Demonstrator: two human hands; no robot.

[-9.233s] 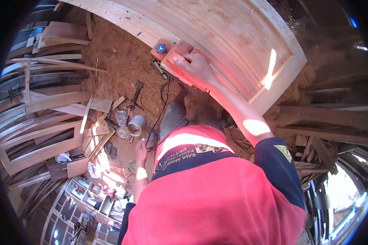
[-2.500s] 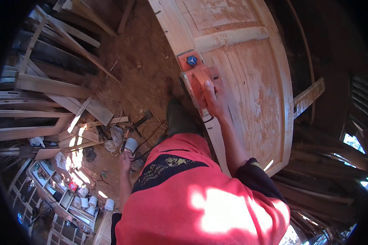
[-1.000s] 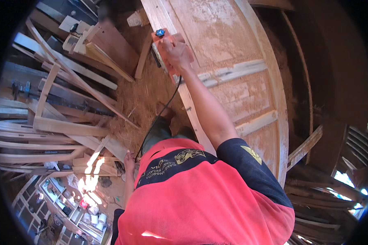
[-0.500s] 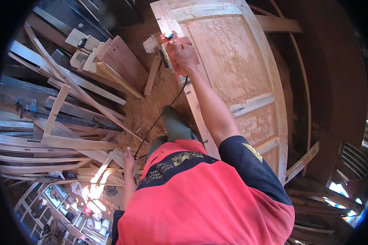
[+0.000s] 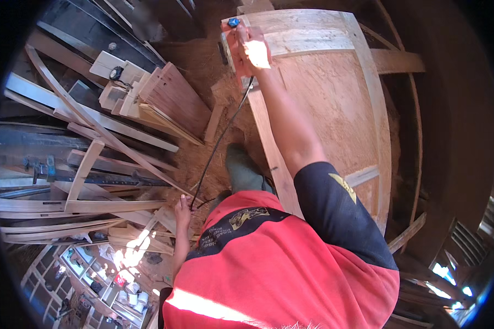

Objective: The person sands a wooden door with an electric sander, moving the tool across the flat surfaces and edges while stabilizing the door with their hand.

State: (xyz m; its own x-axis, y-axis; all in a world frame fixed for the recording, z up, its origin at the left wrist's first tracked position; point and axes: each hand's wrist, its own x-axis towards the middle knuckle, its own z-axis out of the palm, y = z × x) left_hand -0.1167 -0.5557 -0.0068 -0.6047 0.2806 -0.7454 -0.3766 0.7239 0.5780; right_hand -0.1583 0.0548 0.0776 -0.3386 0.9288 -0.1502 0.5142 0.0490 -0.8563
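Observation:
My right hand (image 5: pixel 253 49) is wrapped round the handle of an orange-red electric planer (image 5: pixel 236 61) with a blue front knob (image 5: pixel 234 22). The planer rests on the left edge of a panelled wooden door (image 5: pixel 324 98), near its far left corner. A black cord (image 5: pixel 218 140) runs from the planer's rear back toward my left hand (image 5: pixel 183 214). That hand is low at my left side, its fingers closed on the cord.
Leaning boards (image 5: pixel 175 98) and long curved strips (image 5: pixel 66 90) crowd the left. A clamp (image 5: pixel 52 168) lies among them. Sawdust covers the floor (image 5: pixel 219 104). Cans and small items (image 5: pixel 132 296) stand at lower left. Timber supports (image 5: pixel 398 61) show beyond the door's right side.
My right hand has pushed the planer farther along the door's left edge to its far end. The cord is drawn out straighter, and my left hand stays low with it.

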